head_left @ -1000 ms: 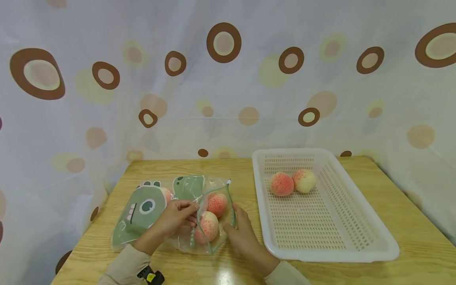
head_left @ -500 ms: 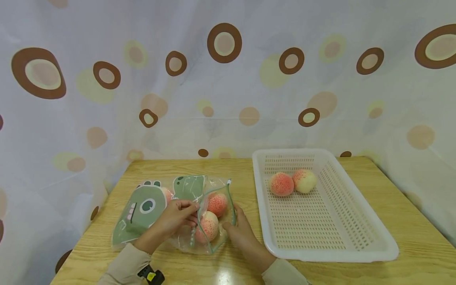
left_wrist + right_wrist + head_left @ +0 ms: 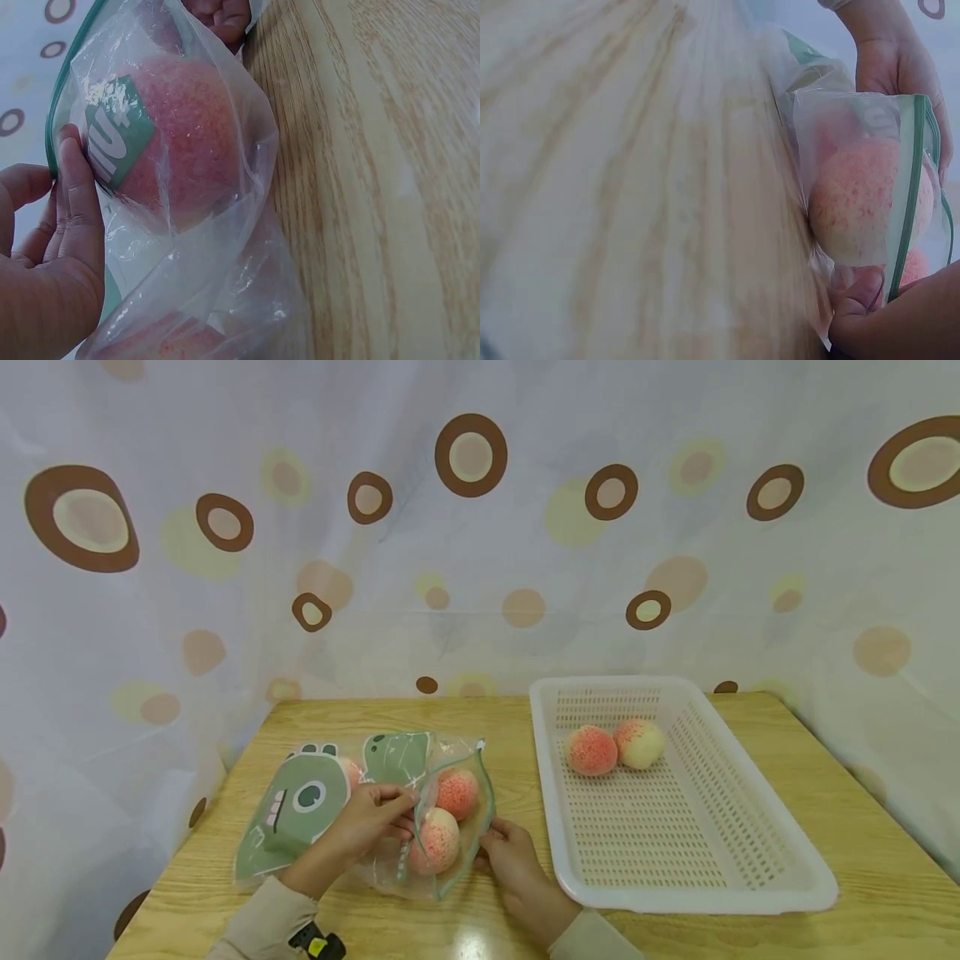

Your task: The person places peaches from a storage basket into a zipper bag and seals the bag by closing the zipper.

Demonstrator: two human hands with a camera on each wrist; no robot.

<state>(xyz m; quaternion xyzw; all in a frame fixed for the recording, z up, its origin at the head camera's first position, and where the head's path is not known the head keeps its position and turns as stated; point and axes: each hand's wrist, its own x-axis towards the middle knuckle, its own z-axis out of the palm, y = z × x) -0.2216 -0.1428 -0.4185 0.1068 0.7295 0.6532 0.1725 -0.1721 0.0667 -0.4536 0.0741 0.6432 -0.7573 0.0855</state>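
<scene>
A clear zip bag (image 3: 300, 810) printed with a green cartoon dinosaur lies on the table, its green-edged mouth spread toward the right. Inside near the mouth are a redder peach (image 3: 457, 793) and a paler peach (image 3: 437, 842); part of another peach (image 3: 349, 772) shows behind the print. My left hand (image 3: 367, 818) pinches the near-left lip of the mouth between thumb and fingers, as the left wrist view shows at the green zip strip (image 3: 56, 112). On the opposite lip, my right hand (image 3: 517, 864) pinches the edge, its thumb (image 3: 864, 289) against the plastic.
To the right stands a white perforated plastic basket (image 3: 555, 827) with a red peach (image 3: 592, 751) and a yellowish peach (image 3: 640, 743) toward its back. The wooden table (image 3: 480, 714) ends at a dotted curtain (image 3: 525, 527).
My right hand has slid nearer along the bag's right lip and its fingers have closed to pinch it. The mouth's near corner has shifted slightly left. My left hand stays put.
</scene>
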